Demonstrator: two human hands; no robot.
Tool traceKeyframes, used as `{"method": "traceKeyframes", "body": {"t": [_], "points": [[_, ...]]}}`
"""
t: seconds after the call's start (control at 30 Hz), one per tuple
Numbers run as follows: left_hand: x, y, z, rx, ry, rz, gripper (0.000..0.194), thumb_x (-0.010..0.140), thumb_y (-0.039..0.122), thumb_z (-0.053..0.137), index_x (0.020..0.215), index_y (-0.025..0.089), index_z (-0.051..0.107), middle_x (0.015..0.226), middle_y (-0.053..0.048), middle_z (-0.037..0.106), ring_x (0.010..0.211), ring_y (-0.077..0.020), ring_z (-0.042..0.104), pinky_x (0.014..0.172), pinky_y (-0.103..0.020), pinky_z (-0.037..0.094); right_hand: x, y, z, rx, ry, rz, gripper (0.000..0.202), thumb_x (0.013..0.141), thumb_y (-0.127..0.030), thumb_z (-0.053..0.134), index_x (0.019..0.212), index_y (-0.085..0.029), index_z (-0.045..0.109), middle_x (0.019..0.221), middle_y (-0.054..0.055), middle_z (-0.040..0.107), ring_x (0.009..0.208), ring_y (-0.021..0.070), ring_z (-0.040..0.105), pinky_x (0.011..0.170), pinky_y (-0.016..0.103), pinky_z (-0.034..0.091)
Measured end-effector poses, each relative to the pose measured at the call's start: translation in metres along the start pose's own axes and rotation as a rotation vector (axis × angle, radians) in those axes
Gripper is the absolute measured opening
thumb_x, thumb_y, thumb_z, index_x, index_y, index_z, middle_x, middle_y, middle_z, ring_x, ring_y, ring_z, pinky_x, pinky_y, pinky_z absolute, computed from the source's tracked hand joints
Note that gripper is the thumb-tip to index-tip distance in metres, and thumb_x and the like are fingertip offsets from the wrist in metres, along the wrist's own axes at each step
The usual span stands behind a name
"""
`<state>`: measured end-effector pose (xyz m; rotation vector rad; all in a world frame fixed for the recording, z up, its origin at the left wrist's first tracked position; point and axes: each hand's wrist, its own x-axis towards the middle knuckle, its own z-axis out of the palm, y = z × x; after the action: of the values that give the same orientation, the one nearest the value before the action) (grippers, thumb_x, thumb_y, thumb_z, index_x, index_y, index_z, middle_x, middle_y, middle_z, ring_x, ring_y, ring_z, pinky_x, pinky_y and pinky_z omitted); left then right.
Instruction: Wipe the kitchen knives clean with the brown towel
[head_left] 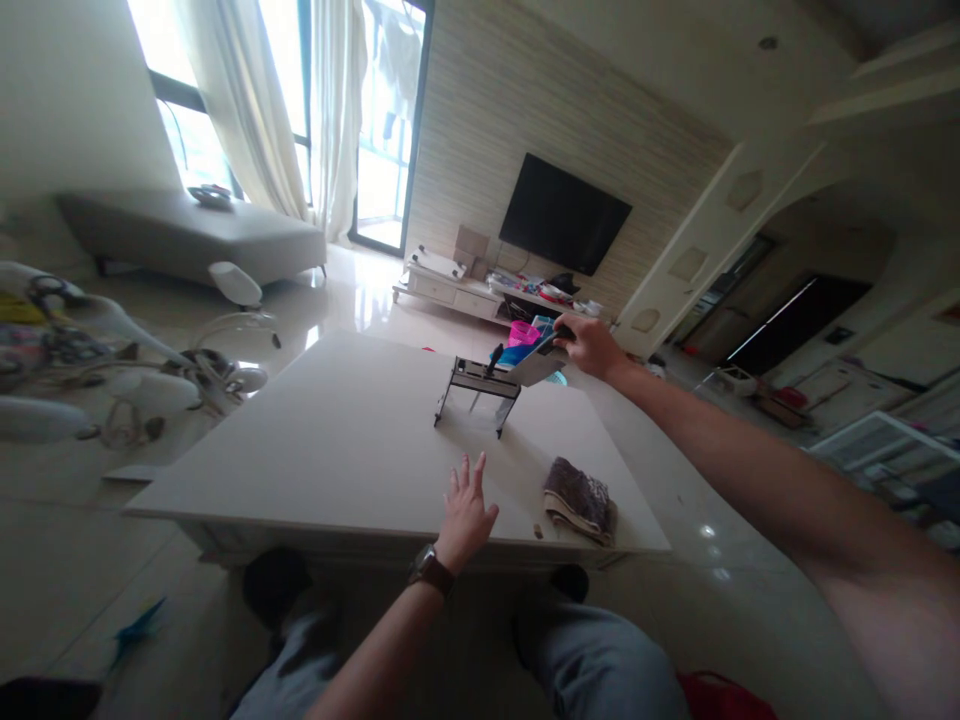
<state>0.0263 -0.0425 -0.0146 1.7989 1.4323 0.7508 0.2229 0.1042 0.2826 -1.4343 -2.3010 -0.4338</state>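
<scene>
A knife rack (480, 382) with a dark top and clear sides stands on the white table (300, 430). The black handle of one knife sticks up from its top. My right hand (589, 345) is closed round the dark handle of a broad-bladed cleaver (536, 365), held just right of the rack with its blade close to the rack's right end. Over the table's front edge, my left hand (466, 515) is open with fingers spread, touching nothing that I can see. A folded brown cloth (579, 500) lies to its right.
A small brown object (538, 531) lies beside the cloth near the front edge. Behind the table are a pink basket (523, 333) and blue items. A lamp with several white shades (157, 392) stands at the left. My legs are below the table edge.
</scene>
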Motion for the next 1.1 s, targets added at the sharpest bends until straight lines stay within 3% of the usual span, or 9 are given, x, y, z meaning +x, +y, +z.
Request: {"method": "traceKeyframes", "body": {"t": [0.13,0.37,0.8,1.1], "points": [[-0.002,0.004,-0.006,-0.014,0.025,-0.045,0.103,0.083,0.018,0.059,0.164,0.042,0.000,0.174,-0.005,-0.016,0.157,-0.0460,-0.009,0.114,-0.077,0.024,0.017,-0.010,0.015,-0.017,-0.017,-0.040,0.022,0.083,-0.017,0.066,0.105,-0.020,0.070,0.099,0.006,0.075,0.096,0.0260,0.067,0.086,0.032,0.046],[-0.003,0.007,-0.013,-0.078,0.038,-0.100,0.108,0.084,0.021,0.059,0.161,0.047,-0.012,0.171,0.000,-0.027,0.156,-0.0469,-0.016,0.107,-0.084,0.027,0.017,-0.021,0.030,-0.013,-0.055,-0.054,0.022,0.084,-0.014,0.063,0.104,-0.020,0.070,0.102,0.007,0.074,0.099,0.0265,0.067,0.087,0.033,0.046],[-0.005,0.007,-0.009,-0.116,0.020,-0.094,0.107,0.085,0.022,0.059,0.161,0.047,-0.012,0.173,0.000,-0.020,0.156,-0.0493,-0.011,0.106,-0.085,0.028,0.029,-0.029,0.034,-0.040,-0.039,-0.057,0.025,0.084,-0.013,0.061,0.107,-0.018,0.071,0.101,0.009,0.074,0.096,0.0266,0.067,0.085,0.033,0.046],[-0.009,0.010,-0.016,-0.096,0.005,-0.079,0.105,0.084,0.023,0.059,0.164,0.042,-0.005,0.174,-0.002,-0.016,0.156,-0.0490,-0.008,0.107,-0.083,0.028,0.046,-0.006,0.030,-0.095,-0.092,-0.042,0.025,0.079,-0.014,0.069,0.103,-0.018,0.072,0.096,0.009,0.075,0.092,0.0272,0.067,0.083,0.034,0.048]]}}
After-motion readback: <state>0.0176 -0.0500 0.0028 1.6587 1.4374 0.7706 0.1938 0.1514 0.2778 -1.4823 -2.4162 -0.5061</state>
